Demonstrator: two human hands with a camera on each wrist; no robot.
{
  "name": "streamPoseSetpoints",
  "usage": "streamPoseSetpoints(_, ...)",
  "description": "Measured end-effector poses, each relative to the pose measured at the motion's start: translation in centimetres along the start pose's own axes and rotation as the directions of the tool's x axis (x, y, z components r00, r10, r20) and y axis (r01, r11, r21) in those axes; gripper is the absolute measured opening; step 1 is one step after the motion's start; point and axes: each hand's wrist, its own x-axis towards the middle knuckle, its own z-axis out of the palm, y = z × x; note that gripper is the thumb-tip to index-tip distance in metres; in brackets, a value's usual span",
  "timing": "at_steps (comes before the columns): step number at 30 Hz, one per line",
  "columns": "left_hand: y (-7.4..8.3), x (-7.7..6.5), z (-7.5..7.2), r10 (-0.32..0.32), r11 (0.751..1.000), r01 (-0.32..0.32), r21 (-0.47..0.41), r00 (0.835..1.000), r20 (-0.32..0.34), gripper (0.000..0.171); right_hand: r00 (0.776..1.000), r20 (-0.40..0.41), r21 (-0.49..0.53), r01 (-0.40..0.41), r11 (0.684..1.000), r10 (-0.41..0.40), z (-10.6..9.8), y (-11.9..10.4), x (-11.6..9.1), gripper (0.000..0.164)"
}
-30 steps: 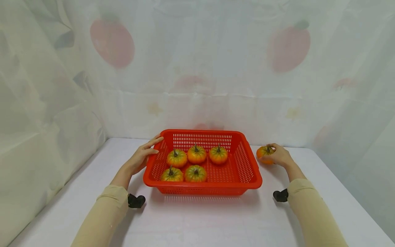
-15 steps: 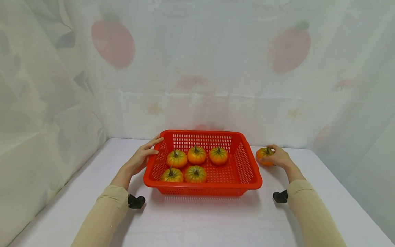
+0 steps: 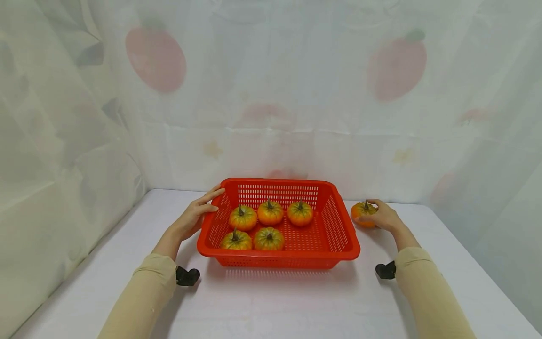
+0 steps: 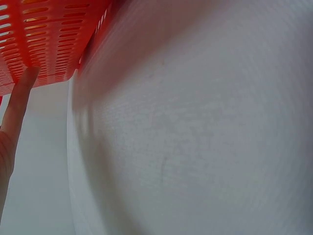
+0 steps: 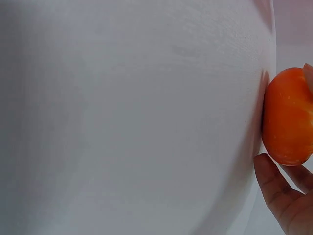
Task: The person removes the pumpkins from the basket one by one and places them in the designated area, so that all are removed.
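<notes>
My left hand (image 3: 195, 212) grips the left rim of a red slotted plastic basket (image 3: 279, 253), some fingers over the edge. In the left wrist view one finger (image 4: 22, 93) lies against the basket's outer wall (image 4: 54, 44). Inside sit several small orange-green pumpkins (image 3: 269, 213), crowded to the left and middle. On the white table right of the basket, my right hand (image 3: 384, 215) holds another small pumpkin (image 3: 360, 214) by its right side. The right wrist view shows that pumpkin's smooth orange side (image 5: 288, 117) between fingers below and a fingertip above.
A white table (image 3: 271, 301) lies under everything. Pale fabric (image 3: 271, 94) with faint fruit prints hangs behind it and along both sides. A black wrist mount (image 3: 187, 276) juts from the left sleeve, and another mount (image 3: 385, 270) from the right.
The right hand has shifted slightly on the pumpkin, so more of its stem shows. The left hand, the basket and the pumpkins inside look the same.
</notes>
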Motion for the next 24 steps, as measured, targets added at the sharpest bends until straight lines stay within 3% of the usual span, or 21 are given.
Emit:
streamPoseSetpoints(7,0.0,0.1,0.0,0.0,1.0,0.0,-0.002,1.0,-0.005,0.063,1.0,-0.001,-0.007,-0.006,1.0,0.006,-0.3,0.1,0.0,0.098)
streamPoseSetpoints(13,0.1,0.0,0.1,-0.005,1.0,0.005,0.007,1.0,-0.007,0.063,1.0,-0.002,-0.011,-0.022,1.0,0.022,-1.1,-0.1,0.1,0.096)
streamPoseSetpoints(24,0.1,0.0,0.1,-0.006,1.0,0.006,0.004,1.0,-0.007,0.064,0.999,-0.054,-0.056,0.003,0.998,-0.006,-4.1,-2.2,-0.3,0.096)
